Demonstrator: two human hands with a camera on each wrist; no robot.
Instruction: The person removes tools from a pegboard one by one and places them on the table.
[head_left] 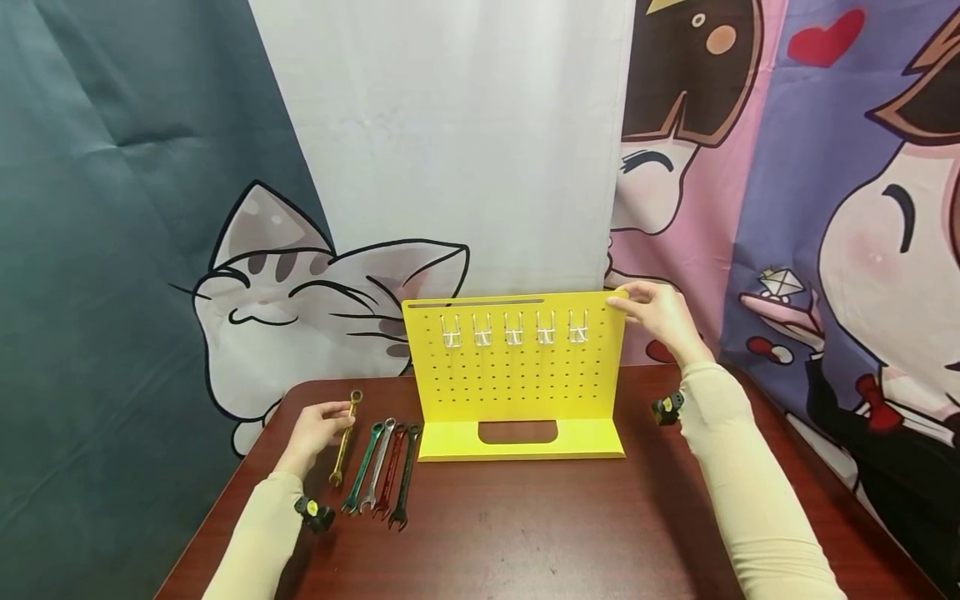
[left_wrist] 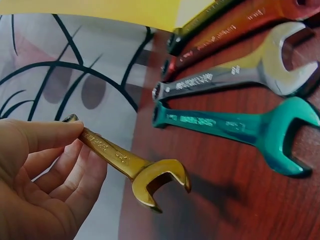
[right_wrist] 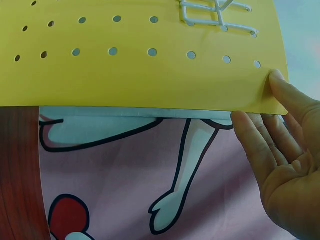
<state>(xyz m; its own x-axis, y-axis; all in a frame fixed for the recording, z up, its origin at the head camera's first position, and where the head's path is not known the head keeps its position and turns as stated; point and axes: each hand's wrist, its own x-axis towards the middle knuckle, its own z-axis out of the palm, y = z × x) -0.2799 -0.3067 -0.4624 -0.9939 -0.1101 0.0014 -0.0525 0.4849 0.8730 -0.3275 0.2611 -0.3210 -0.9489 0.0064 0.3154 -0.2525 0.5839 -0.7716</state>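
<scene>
My left hand (head_left: 309,435) pinches a gold combination wrench (head_left: 343,446) near its ring end. Its open jaw points down, and in the left wrist view the gold wrench (left_wrist: 122,159) is held off the wood with a shadow beside it. To its right lie a green wrench (head_left: 363,468), a silver wrench (head_left: 378,465), a red wrench (head_left: 390,472) and a black wrench (head_left: 406,479), side by side. At the upper right corner of a yellow pegboard (head_left: 517,408), my right hand (head_left: 663,318) grips the edge, thumb (right_wrist: 290,95) on the front face.
Several white wire hooks (head_left: 513,332) sit in a row across the upper part of the pegboard. The board's base, with an oblong cutout, rests on the reddish-brown table (head_left: 525,533). A cartoon-printed curtain (head_left: 480,150) hangs behind the table.
</scene>
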